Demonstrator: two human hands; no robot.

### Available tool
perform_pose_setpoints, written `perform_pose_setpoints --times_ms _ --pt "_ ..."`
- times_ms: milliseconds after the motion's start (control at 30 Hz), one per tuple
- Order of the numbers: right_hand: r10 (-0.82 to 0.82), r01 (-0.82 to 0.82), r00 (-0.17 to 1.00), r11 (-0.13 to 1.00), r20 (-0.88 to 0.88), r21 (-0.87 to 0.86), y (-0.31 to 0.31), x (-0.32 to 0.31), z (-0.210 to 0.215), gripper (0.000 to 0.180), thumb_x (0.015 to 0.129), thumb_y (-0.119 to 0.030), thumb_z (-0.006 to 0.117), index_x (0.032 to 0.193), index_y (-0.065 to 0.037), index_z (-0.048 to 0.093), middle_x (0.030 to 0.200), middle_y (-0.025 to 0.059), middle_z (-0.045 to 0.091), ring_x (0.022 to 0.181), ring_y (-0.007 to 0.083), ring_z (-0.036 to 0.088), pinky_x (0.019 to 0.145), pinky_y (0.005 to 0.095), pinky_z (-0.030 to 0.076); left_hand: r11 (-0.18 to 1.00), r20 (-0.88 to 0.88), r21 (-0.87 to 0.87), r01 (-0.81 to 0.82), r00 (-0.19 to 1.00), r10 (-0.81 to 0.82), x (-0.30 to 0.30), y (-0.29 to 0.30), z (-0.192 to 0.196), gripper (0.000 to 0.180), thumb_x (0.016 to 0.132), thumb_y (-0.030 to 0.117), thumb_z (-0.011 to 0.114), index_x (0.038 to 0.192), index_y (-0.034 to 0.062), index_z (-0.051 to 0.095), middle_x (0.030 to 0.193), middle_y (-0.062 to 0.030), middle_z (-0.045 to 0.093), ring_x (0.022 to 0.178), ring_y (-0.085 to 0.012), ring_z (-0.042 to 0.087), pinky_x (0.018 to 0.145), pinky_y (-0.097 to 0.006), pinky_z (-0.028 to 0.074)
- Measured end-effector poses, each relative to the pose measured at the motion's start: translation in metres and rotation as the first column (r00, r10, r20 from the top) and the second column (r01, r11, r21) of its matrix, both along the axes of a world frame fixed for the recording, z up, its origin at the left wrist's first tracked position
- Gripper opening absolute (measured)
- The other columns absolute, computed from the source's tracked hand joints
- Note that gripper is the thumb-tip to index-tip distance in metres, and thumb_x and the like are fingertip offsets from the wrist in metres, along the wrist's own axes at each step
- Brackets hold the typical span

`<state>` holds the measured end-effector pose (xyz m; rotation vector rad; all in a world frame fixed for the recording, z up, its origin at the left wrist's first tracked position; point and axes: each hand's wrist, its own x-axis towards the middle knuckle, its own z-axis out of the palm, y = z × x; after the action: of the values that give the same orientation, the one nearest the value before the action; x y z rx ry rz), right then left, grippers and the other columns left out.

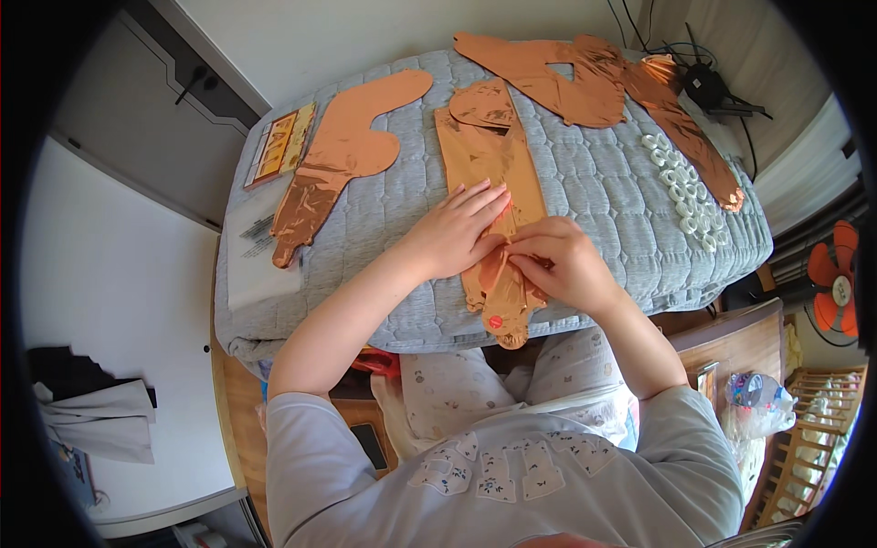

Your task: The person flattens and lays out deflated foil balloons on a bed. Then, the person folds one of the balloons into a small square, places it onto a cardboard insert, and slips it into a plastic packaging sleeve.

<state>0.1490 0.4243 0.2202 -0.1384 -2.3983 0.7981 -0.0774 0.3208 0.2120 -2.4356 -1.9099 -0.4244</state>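
Observation:
A flat, uninflated copper-coloured foil balloon (470, 151) lies on the quilted grey mattress (411, 205) in front of me, its narrow tail near the edge. My left hand (457, 228) rests on it, palm down with fingers stretched out, its thumb close to my right fingertips. With thumb and index finger, my right hand (566, 265) pinches the foil near the tail. Whether something small is also in that pinch, I cannot tell. A small red round spot (495, 321) shows near the tail's end.
More flat foil balloons lie left (352, 146) and far right (539, 78). Several small white rolls (681, 187) sit at right. A printed package (281, 146) and a clear plastic bag (256, 265) are at left. A black antenna device (708, 87) and an orange fan (833, 274) stand right.

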Motion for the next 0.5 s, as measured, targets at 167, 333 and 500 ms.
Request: perform_pose_setpoints --times_ms 167,333,500 --pt "-0.09 0.085 0.991 0.995 0.096 0.06 -0.001 0.006 0.01 0.013 0.078 -0.013 0.083 0.091 -0.009 0.08 0.101 0.0047 0.076 0.11 0.027 0.067 0.101 0.0406 0.045 1.0 0.024 0.01 0.015 1.0 -0.015 -0.002 0.001 -0.001 0.065 0.103 0.038 0.058 0.155 0.0029 0.041 0.16 -0.0168 0.042 0.151 -0.0342 0.035 0.124 -0.046 0.03" --pt "-0.092 0.071 0.961 0.993 0.26 0.09 0.0 0.008 0.029 0.031 0.072 -0.024 0.089 0.099 -0.011 0.077 0.098 0.0032 0.076 0.126 0.0318 0.058 0.107 0.0451 0.041 1.0 0.027 0.011 0.024 0.999 -0.024 -0.003 0.002 0.0 0.067 0.101 0.04 0.06 0.154 0.0029 0.042 0.161 -0.0166 0.042 0.151 -0.0334 0.035 0.124 -0.045 0.03" --pt "-0.122 0.064 0.906 0.986 0.406 0.154 0.008 -0.002 0.035 0.063 0.064 -0.032 0.092 0.118 -0.011 0.067 0.12 0.0098 0.07 0.138 0.0352 0.047 0.113 0.0485 0.038 1.0 0.041 -0.008 -0.014 0.999 0.014 -0.001 0.001 0.0 0.067 0.1 0.04 0.061 0.153 0.0023 0.045 0.159 -0.0167 0.044 0.149 -0.033 0.038 0.124 -0.044 0.031"
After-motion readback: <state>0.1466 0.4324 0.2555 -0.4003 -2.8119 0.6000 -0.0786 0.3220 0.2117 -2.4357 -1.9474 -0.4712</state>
